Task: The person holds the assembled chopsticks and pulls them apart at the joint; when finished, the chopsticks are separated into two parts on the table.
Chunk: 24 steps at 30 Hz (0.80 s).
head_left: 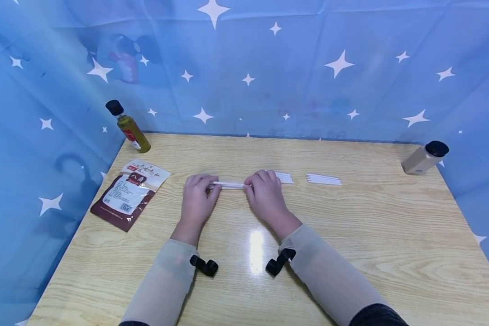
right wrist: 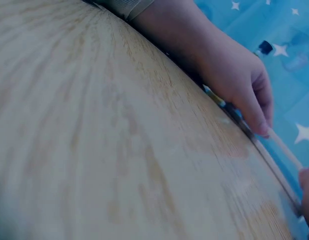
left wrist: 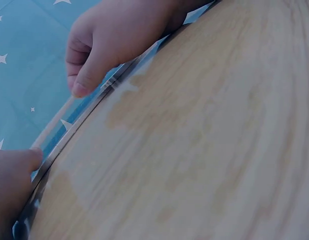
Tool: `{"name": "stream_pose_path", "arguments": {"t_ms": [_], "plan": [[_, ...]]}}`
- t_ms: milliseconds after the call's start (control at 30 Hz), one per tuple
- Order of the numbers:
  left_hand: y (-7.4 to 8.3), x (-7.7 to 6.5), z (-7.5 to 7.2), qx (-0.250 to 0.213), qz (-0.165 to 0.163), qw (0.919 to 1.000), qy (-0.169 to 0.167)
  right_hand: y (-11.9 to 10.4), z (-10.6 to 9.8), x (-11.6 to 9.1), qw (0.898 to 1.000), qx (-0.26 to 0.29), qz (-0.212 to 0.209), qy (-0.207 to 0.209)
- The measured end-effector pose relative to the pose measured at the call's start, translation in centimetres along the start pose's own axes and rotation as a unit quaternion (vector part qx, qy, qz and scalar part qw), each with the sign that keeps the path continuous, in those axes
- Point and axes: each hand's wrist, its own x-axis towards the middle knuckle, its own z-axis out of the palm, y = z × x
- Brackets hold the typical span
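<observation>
Both hands hold the ends of a thin white stick point(head_left: 228, 183) above the wooden table. My left hand point(head_left: 197, 199) pinches its left end between thumb and fingers. At the right end, my right hand point(head_left: 265, 194) does the same. A second white line shows just below the stick in the head view. Beside the right hand lies a row of similar white sticks point(head_left: 284, 177), partly hidden behind its knuckles. Another row of white sticks point(head_left: 323, 179) lies farther right. In the left wrist view the held stick point(left wrist: 53, 120) spans the gap between the hands.
A brown and white packet point(head_left: 128, 194) lies flat on the table's left side. Behind it stands an oil bottle point(head_left: 133, 131) with a black cap. A jar point(head_left: 424, 157) with a black lid stands at the far right. Blue star-patterned cloth point(head_left: 244, 90) hangs along the back.
</observation>
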Motion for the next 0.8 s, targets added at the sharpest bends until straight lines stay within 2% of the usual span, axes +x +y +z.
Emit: {"name": "stream_pose_path", "arguments": {"t_ms": [167,300,467,600,800], "plan": [[-0.1,0.0,0.0,-0.006,-0.009,0.9997,0.021,0.0,-0.4,0.0,1.000,0.019,0.014,0.002],[-0.2,-0.1,0.0,-0.002,0.002,0.9993,0.036,0.3,-0.4,0.0,1.000,0.025,0.014,0.006],[-0.3,0.0,0.1,0.001,0.035,0.9977,0.057,0.8,-0.3,-0.1,0.999,0.025,-0.013,0.030],[-0.4,-0.1,0.2,0.009,0.064,0.9960,0.062,1.0,-0.3,-0.3,0.997,0.034,-0.041,0.048],[-0.2,-0.2,0.2,0.015,0.075,0.9954,0.059,1.0,-0.4,-0.2,0.996,0.028,-0.055,0.064]]}}
